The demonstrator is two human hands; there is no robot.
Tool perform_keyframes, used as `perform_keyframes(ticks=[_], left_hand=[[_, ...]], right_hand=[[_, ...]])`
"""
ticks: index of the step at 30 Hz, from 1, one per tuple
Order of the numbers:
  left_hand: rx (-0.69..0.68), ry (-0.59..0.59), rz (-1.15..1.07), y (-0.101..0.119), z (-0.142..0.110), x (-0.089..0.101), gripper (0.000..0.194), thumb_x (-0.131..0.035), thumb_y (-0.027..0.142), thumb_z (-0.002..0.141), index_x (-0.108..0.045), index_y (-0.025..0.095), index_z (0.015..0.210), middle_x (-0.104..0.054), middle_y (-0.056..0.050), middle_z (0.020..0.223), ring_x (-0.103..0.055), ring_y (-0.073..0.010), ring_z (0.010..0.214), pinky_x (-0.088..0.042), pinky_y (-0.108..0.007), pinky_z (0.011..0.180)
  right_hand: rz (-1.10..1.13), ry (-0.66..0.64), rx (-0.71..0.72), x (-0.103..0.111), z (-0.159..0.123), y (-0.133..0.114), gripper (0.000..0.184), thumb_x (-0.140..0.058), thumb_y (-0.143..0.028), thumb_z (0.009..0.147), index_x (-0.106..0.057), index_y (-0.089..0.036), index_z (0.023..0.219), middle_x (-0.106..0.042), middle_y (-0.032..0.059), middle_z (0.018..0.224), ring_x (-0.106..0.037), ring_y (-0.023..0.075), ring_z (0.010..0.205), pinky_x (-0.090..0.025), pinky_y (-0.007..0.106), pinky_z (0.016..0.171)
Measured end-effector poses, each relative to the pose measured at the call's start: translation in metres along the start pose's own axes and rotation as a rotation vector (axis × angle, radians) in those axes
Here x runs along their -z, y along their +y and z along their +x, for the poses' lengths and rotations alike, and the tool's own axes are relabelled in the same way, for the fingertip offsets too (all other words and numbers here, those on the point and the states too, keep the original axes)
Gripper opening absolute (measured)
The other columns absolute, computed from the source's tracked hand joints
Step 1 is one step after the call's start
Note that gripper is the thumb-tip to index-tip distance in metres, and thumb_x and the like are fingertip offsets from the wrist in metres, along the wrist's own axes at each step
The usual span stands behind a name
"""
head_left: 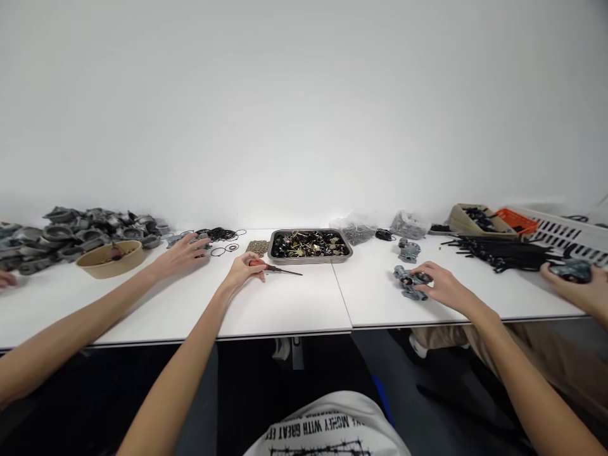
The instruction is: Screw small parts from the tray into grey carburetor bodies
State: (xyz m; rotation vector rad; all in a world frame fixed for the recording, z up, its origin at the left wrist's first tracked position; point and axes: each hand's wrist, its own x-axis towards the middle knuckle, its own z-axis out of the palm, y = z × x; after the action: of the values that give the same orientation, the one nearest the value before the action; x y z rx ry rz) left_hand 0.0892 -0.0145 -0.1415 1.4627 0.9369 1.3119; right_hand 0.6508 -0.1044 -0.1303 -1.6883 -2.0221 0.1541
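Observation:
My left hand [242, 271] is closed around the red handle of a screwdriver [280, 270], whose dark shaft points right, just above the white table. My right hand [444, 286] has its fingers closed on a grey metal casting [409, 282] at the right of the table seam; the fingers partly hide it. Another grey casting [408, 251] lies just behind. Between my hands, farther back, is a metal tray [311, 259] filled with black and brass-coloured small parts. Beside the tray lies a patch of small brass-coloured pieces [258, 247].
At left, a co-worker's hand [183, 254] reaches near black rings [221, 234]. A paper bowl [110, 261] stands before piled grey castings [85, 231]. At right are plastic bags [408, 225], black strips [503, 251], a white basket [560, 234] and another person's hand [570, 288] holding a part.

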Motion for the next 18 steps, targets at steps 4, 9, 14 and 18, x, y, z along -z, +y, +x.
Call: perform_keyframes(ticks=[4,9,14,18], left_hand=[[0.021,0.027,-0.021,-0.009,0.001,0.01,0.045,-0.097,0.039,0.054,-0.063,0.018,0.074,-0.071,-0.003,0.067,-0.066,-0.0229,0.047,-0.058,-0.042,0.046],[0.033,0.049,-0.009,-0.013,0.002,0.014,0.047,-0.098,0.042,0.052,-0.062,0.016,0.07,-0.066,-0.004,0.061,-0.064,-0.0232,0.045,-0.056,-0.041,0.043],[0.008,0.049,0.043,-0.022,0.005,0.017,0.049,-0.096,0.049,0.054,-0.063,0.016,0.071,-0.064,-0.004,0.057,-0.065,-0.0244,0.046,-0.057,-0.043,0.045],[-0.075,0.105,0.139,-0.033,0.01,0.022,0.047,-0.093,0.051,0.06,-0.065,0.017,0.075,-0.067,-0.003,0.061,-0.065,-0.0193,0.05,-0.055,-0.035,0.047]], right_hand=[[-0.1,0.129,-0.152,0.025,0.017,0.036,0.015,-0.066,-0.022,0.065,-0.066,-0.022,0.079,-0.065,0.0142,0.095,-0.065,0.0331,0.088,-0.05,0.047,0.088],[-0.147,0.184,-0.192,0.04,0.043,0.039,0.014,-0.065,-0.015,0.065,-0.055,-0.024,0.062,-0.057,0.0096,0.075,-0.061,0.0312,0.082,-0.047,0.046,0.081],[-0.159,0.196,-0.189,0.038,0.067,0.049,0.014,-0.059,-0.011,0.065,-0.054,-0.023,0.06,-0.055,0.0078,0.074,-0.057,0.0275,0.079,-0.045,0.045,0.081],[-0.153,0.217,-0.118,0.035,0.076,0.062,0.012,-0.058,-0.009,0.065,-0.059,-0.021,0.065,-0.056,0.0127,0.08,-0.057,0.0311,0.082,-0.042,0.048,0.08]])
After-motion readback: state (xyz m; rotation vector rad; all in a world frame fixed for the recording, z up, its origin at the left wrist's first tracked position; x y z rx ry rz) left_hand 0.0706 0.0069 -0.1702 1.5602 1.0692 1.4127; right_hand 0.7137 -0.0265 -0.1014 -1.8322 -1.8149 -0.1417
